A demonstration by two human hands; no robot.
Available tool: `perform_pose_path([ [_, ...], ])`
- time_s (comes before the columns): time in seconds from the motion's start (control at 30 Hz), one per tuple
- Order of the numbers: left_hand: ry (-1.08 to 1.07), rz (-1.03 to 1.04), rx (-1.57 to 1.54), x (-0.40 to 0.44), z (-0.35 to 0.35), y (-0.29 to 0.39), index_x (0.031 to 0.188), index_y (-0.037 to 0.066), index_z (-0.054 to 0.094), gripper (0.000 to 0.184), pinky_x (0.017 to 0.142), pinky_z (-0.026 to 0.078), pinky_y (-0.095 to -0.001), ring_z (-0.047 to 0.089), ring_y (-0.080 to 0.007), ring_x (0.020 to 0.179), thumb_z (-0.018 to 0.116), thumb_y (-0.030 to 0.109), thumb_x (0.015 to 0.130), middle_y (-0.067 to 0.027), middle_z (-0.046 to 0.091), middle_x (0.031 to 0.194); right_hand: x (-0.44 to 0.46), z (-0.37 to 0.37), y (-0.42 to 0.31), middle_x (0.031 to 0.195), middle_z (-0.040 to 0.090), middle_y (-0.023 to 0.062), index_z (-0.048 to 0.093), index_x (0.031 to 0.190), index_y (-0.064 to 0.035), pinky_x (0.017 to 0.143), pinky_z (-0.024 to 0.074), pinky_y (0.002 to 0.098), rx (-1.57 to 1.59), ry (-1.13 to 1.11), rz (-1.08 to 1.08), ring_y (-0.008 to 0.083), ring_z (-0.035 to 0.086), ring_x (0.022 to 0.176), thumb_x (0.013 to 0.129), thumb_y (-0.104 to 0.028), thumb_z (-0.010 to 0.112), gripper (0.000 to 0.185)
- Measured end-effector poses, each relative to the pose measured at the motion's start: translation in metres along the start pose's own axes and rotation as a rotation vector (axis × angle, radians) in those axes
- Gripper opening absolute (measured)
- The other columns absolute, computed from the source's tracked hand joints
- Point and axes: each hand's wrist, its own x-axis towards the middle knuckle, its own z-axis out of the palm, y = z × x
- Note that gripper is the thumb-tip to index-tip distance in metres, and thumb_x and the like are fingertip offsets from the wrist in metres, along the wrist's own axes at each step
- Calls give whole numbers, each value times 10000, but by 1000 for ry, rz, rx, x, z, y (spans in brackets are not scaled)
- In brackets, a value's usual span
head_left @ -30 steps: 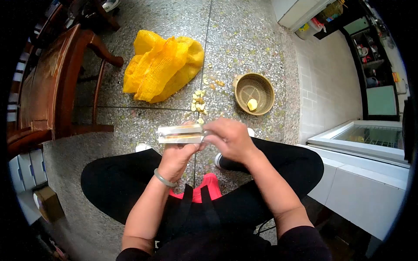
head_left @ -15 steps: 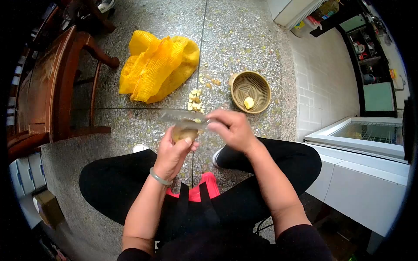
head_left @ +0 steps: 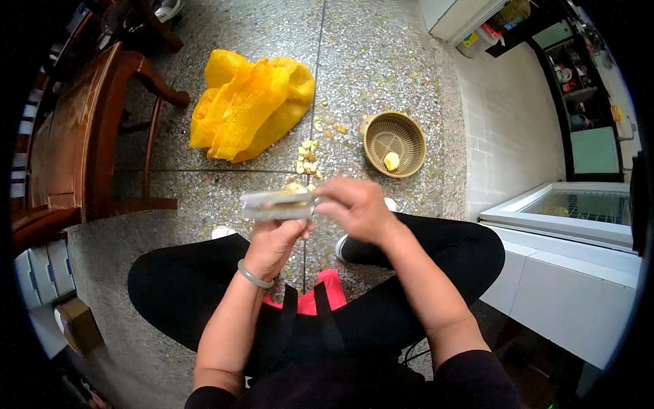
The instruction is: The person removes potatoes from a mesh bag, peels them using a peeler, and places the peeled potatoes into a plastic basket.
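Blade (head_left: 266, 208), blurred, clamped in fingers (head_left: 338, 189) of right hand (head_left: 361, 210); slipping could cut left hand (head_left: 274, 243) beneath, whose hold is unclear.

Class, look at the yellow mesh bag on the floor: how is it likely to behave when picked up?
The yellow mesh bag is probably floppy, since it slumps in loose folds. Its coarse weave suggests an easy grip. Contents are hidden, so its weight is hard to judge.
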Motion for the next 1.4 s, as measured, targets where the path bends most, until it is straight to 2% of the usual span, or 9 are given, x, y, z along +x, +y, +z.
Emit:
perform_pose_path([
  [0.4, -179, 50, -20, -17, 11, 28, 1339, 66, 324, 703, 670, 496, -279, 596, -192, 822, 672, 64, 728, -118, 556, 1052, -1, -37, 58, 775, 668, 91, 678, 917, -122, 639, 492, 320, -76, 115, 436, 254, 648, 712, 797, -283, 670, 201],
  [0.53, -162, 96, -73, -16, 17, 28, 1356, 80, 317, 742, 742, 496, -305, 580, -215, 945, 668, 51, 703, -158, 548, 1143, -2, -34, 48, 768, 662, 61, 655, 956, -62, 634, 467, 276, 179, 141, 483, 143, 606, 682, 832, -228, 660, 208],
  [0.6, -279, 127, -60, -10, 8, 26, 1355, 82, 322, 603, 752, 494, -308, 586, -238, 960, 612, 146, 830, -201, 531, 1204, 4, -31, 30, 760, 639, 45, 642, 946, -23, 633, 456, 263, 219, 132, 463, 103, 570, 688, 843, -186, 654, 193],
  [0.7, -168, 62, -249, -5, 6, 19, 1309, 64, 368, 454, 692, 483, -287, 592, -232, 882, 285, 398, 1013, -198, 550, 1184, 6, -19, 12, 745, 617, 44, 637, 953, -16, 620, 447, 255, 348, 120, 390, 94, 561, 680, 850, -156, 644, 174],
  [0.8, -138, 124, -251, 2, -5, 5, 1271, 76, 413, 424, 638, 468, -278, 581, -189, 837, 333, 397, 1006, -123, 582, 1139, 6, 1, -11, 780, 635, 106, 642, 939, -38, 627, 484, 307, 77, 185, -27, 235, 631, 692, 790, -176, 693, 210],
  [0.93, -28, 113, -275, 3, -2, 3, 1175, 112, 487, 327, 585, 415, -248, 546, -128, 796, 380, 366, 998, -41, 602, 1015, 4, 11, -23, 800, 654, 110, 642, 882, -72, 596, 498, 379, -156, 153, -132, 308, 634, 703, 727, -220, 707, 224],
  [1.17, -47, 80, -211, -5, 3, 16, 1197, 89, 419, 367, 533, 411, -255, 517, -167, 674, 319, 378, 995, -126, 581, 914, 5, -23, 30, 771, 662, 113, 648, 860, -65, 603, 506, 349, -292, 202, 252, 284, 644, 675, 759, -201, 696, 176],
  [1.23, -37, 121, -249, -4, 5, 12, 1190, 92, 422, 357, 527, 411, -251, 520, -167, 674, 317, 371, 995, -125, 580, 914, 7, -30, 22, 753, 661, 109, 651, 883, -46, 602, 496, 309, -59, 198, 323, 230, 649, 662, 792, -176, 676, 160],
  [1.4, -91, 12, -163, -4, 3, 11, 1156, 98, 465, 437, 422, 345, -204, 472, -120, 537, 318, 470, 979, -98, 587, 813, 7, -4, -4, 768, 626, 25, 645, 988, -13, 588, 452, 237, 267, 103, 180, 81, 563, 650, 834, -92, 636, 174],
])
